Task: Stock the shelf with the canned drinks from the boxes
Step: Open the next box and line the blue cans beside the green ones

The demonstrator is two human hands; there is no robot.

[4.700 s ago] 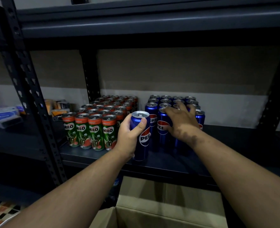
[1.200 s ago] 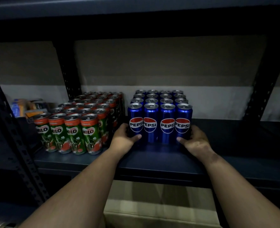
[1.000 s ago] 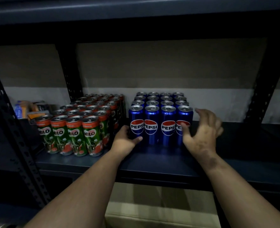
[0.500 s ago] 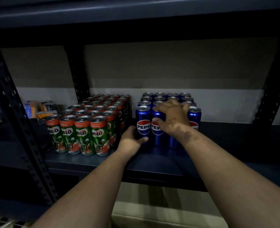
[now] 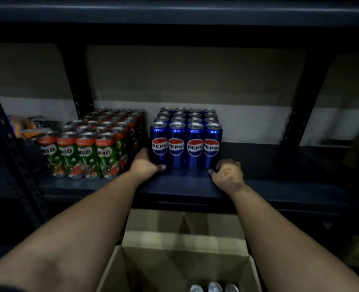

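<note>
On the shelf [image 5: 187, 186] the Pepsi cans [image 5: 187, 142] stand upright in a tight block, four across the front, logos facing out, set back a little from the shelf's front edge and about midway along it. Just left of them, with a narrow gap between, stands a larger block of Milo cans [image 5: 94, 148], reaching closer to the front edge. The left hand [image 5: 146, 165] sits at the block's front left corner, thumb across the foot of the leftmost Pepsi can, fingers reaching into the gap; its grip curls round that can. The right hand [image 5: 228, 172] rests at the front right corner, knuckles up, fingers curled, fingertips at the foot of the rightmost can; whether it grips the can I cannot tell. Below the shelf an open box [image 5: 180, 260] shows three can tops [image 5: 214, 287] at its bottom edge.
</note>
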